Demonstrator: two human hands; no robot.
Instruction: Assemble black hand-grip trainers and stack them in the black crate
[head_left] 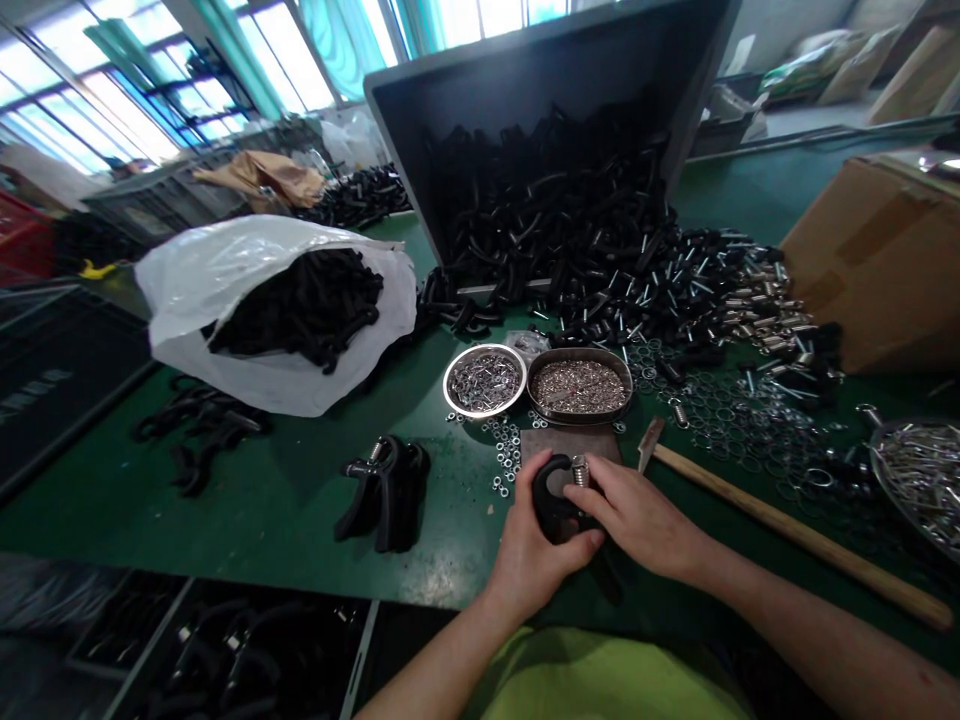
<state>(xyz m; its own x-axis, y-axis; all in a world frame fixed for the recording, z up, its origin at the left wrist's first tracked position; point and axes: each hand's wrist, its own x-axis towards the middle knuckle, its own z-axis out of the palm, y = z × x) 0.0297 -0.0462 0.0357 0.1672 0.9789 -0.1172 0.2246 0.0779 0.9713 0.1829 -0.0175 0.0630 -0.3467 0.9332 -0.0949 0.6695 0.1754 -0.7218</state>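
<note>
My left hand (529,550) is wrapped round a black curved plastic clamp piece (550,500) near the table's front edge. In the fingers of my right hand (641,515) is a small coil spring (580,470), held upright against the clamp piece. The fingers hide part of both. Just beyond the hands lies a flat metal plate (540,442). To the left, assembled black spring clamps (386,495) stand side by side. A hammer (765,500) with a wooden handle lies right of my right hand.
Behind the hands are a round bowl of small metal parts (486,380) and an oval tin (581,388), with loose nuts (508,452) nearby. A tilted grey bin (405,150) spills black parts. Also around are a white sack (225,260), cardboard box (877,260) and scattered rings (720,410).
</note>
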